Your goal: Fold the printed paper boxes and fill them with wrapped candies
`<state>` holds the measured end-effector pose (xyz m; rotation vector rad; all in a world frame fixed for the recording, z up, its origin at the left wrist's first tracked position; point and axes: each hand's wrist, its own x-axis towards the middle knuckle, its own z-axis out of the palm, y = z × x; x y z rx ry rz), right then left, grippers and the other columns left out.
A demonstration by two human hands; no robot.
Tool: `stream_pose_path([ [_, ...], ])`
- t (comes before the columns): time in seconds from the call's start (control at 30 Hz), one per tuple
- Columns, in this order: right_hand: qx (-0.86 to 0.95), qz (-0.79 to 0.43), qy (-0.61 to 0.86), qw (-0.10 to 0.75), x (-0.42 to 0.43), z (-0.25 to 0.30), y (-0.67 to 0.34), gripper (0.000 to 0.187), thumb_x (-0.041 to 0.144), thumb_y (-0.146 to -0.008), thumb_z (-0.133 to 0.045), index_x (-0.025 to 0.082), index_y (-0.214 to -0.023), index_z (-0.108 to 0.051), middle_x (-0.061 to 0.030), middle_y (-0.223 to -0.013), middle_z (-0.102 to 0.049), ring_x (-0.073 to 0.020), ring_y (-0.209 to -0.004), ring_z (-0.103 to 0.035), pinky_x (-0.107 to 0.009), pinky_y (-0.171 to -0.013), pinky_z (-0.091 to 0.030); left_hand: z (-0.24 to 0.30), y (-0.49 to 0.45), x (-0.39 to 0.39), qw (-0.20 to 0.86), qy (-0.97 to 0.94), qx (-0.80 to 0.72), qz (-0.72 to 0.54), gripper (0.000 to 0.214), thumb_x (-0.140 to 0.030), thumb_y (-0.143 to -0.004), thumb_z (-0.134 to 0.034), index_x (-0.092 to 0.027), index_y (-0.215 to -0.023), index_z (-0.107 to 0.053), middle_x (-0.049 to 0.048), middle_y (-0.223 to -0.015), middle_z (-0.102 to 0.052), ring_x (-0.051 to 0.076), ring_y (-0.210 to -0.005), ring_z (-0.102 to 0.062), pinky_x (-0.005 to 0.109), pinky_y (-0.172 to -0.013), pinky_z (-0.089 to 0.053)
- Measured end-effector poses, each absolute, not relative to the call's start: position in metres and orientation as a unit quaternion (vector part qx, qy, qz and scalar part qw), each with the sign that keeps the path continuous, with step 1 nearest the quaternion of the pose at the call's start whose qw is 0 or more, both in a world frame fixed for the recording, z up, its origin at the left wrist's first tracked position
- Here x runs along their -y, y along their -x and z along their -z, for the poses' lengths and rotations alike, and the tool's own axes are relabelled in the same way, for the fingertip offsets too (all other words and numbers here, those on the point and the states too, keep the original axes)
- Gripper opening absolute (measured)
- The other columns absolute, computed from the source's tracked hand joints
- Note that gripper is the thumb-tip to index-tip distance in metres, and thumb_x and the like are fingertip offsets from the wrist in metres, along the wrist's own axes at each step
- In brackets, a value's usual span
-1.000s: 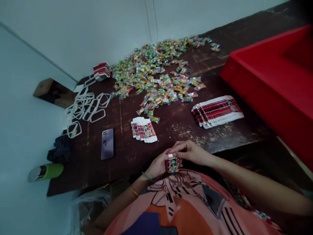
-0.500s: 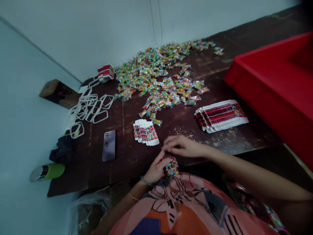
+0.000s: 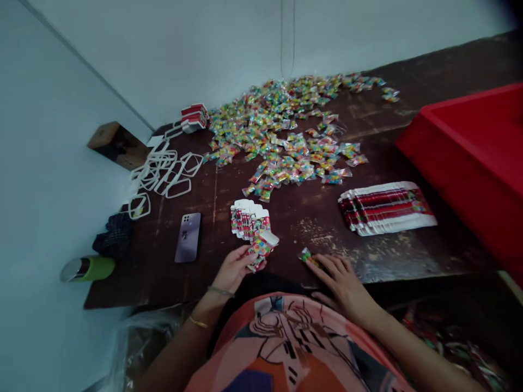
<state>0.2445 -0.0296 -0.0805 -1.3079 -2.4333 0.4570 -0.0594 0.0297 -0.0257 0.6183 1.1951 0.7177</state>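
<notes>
My left hand [image 3: 233, 269] grips a small printed carton [image 3: 261, 248] and holds it tilted over the near edge of the dark wooden table [image 3: 212, 190], just in front of a short fanned stack of the same cartons [image 3: 249, 219]. My right hand [image 3: 341, 277] lies on the table with fingers stretched out, fingertips touching one small colourful sachet [image 3: 307, 256]. A big heap of such sachets [image 3: 286, 130] covers the far middle of the table. A long fanned row of flat red and white cartons [image 3: 386, 208] lies to the right.
A red plastic crate [image 3: 469, 163] stands at the right. A purple phone [image 3: 188, 237] lies left of the cartons. White card frames [image 3: 163, 174] and a small carton pile [image 3: 194, 117] sit far left. A green bottle [image 3: 87, 268], dark cloth [image 3: 114, 239] and wooden block [image 3: 116, 144] are there too.
My hands came apart. The left carried the carton forward to the small stack. The right dropped to the table and landed on a sachet. The view shifted so everything sits further right.
</notes>
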Motion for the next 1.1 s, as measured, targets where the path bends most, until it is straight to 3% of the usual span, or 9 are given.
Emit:
stream_pose_path([
  [0.13, 0.821, -0.262, 0.436, 0.258, 0.051, 0.076, -0.244, 0.035, 0.021, -0.094, -0.045, 0.026, -0.127, -0.055, -0.0098, -0.111, -0.064, -0.0212, -0.100, -0.058, -0.038, -0.085, -0.048, 0.035, 0.022, -0.030, 0.774, -0.219, -0.491, -0.335, 0.039, -0.021, -0.068, -0.072, -0.014, -0.104, -0.056, 0.0096, -0.094, -0.069, 0.022, -0.078, -0.068, 0.040, -0.078, -0.053],
  [0.3, 0.656, -0.375, 0.529, 0.385, 0.012, 0.040, -0.217, 0.014, 0.030, -0.091, -0.053, 0.020, -0.096, -0.062, -0.0035, -0.086, -0.065, -0.0158, -0.076, -0.061, -0.027, -0.069, -0.050, 0.031, -0.003, -0.020, 0.821, -0.301, -0.419, -0.246, 0.046, -0.021, -0.071, -0.071, -0.018, -0.114, -0.055, 0.0096, -0.110, -0.064, 0.022, -0.088, -0.065, 0.038, -0.079, -0.053],
  [0.5, 0.749, -0.289, 0.491, 0.340, -0.042, 0.004, -0.219, 0.012, 0.029, -0.088, -0.058, 0.021, -0.084, -0.065, -0.0051, -0.088, -0.066, -0.0202, -0.085, -0.055, -0.033, -0.075, -0.044, 0.022, -0.001, -0.013, 0.809, -0.394, -0.408, -0.157, 0.053, -0.031, -0.078, -0.067, -0.021, -0.127, -0.047, 0.0098, -0.113, -0.061, 0.018, -0.084, -0.063, 0.027, -0.066, -0.050],
  [0.7, 0.820, -0.232, 0.443, 0.277, -0.042, 0.000, -0.219, 0.018, 0.036, -0.088, -0.059, 0.023, -0.081, -0.071, -0.0064, -0.098, -0.064, -0.0240, -0.094, -0.051, -0.043, -0.087, -0.036, 0.019, -0.004, -0.012, 0.805, -0.396, -0.404, -0.178, 0.053, -0.031, -0.078, -0.065, -0.021, -0.126, -0.045, 0.0054, -0.099, -0.060, 0.015, -0.078, -0.060, 0.025, -0.064, -0.050],
  [0.77, 0.812, -0.297, 0.413, 0.285, -0.031, 0.006, -0.211, 0.023, 0.036, -0.090, -0.054, 0.024, -0.081, -0.072, -0.0059, -0.103, -0.063, -0.0233, -0.098, -0.051, -0.043, -0.090, -0.037, 0.020, -0.009, -0.012, 0.798, -0.401, -0.409, -0.187, 0.052, -0.034, -0.077, -0.067, -0.022, -0.124, -0.047, 0.0042, -0.099, -0.059, 0.014, -0.077, -0.058, 0.025, -0.062, -0.051],
  [0.83, 0.736, -0.357, 0.445, 0.364, -0.017, 0.015, -0.202, 0.025, 0.034, -0.093, -0.048, 0.025, -0.092, -0.071, -0.0065, -0.117, -0.058, -0.0221, -0.102, -0.053, -0.041, -0.091, -0.039, 0.023, -0.014, -0.011, 0.793, -0.390, -0.421, -0.202, 0.048, -0.046, -0.080, -0.061, -0.019, -0.119, -0.052, 0.0050, -0.096, -0.059, 0.015, -0.073, -0.058, 0.025, -0.057, -0.051],
  [0.93, 0.502, -0.485, 0.528, 0.483, -0.001, 0.031, -0.196, 0.026, 0.037, -0.090, -0.052, 0.025, -0.112, -0.063, -0.0067, -0.115, -0.058, -0.0146, -0.078, -0.059, -0.031, -0.072, -0.049, 0.029, -0.017, -0.012, 0.796, -0.342, -0.446, -0.223, 0.060, -0.063, -0.085, -0.040, -0.011, -0.107, -0.059, 0.0084, -0.086, -0.061, 0.016, -0.067, -0.058, 0.026, -0.050, -0.049],
  [1.0, 0.377, -0.635, 0.501, 0.450, 0.003, 0.038, -0.196, 0.030, 0.038, -0.084, -0.060, 0.023, -0.110, -0.061, -0.0031, -0.095, -0.062, -0.0087, -0.055, -0.052, -0.025, -0.055, -0.047, 0.031, -0.016, -0.015, 0.804, -0.329, -0.446, -0.215, 0.058, -0.061, -0.084, -0.041, -0.009, -0.103, -0.061, 0.0089, -0.082, -0.062, 0.017, -0.066, -0.058, 0.026, -0.050, -0.048],
  [1.1, 0.335, -0.761, 0.425, 0.358, 0.000, 0.037, -0.197, 0.028, 0.036, -0.076, -0.068, 0.020, -0.099, -0.063, -0.0005, -0.082, -0.063, -0.0070, -0.050, -0.050, -0.023, -0.051, -0.047, 0.030, -0.013, -0.020, 0.814, -0.348, -0.427, -0.183, 0.040, -0.042, -0.078, -0.057, -0.013, -0.106, -0.062, 0.0078, -0.089, -0.064, 0.017, -0.075, -0.058, 0.025, -0.056, -0.049],
])
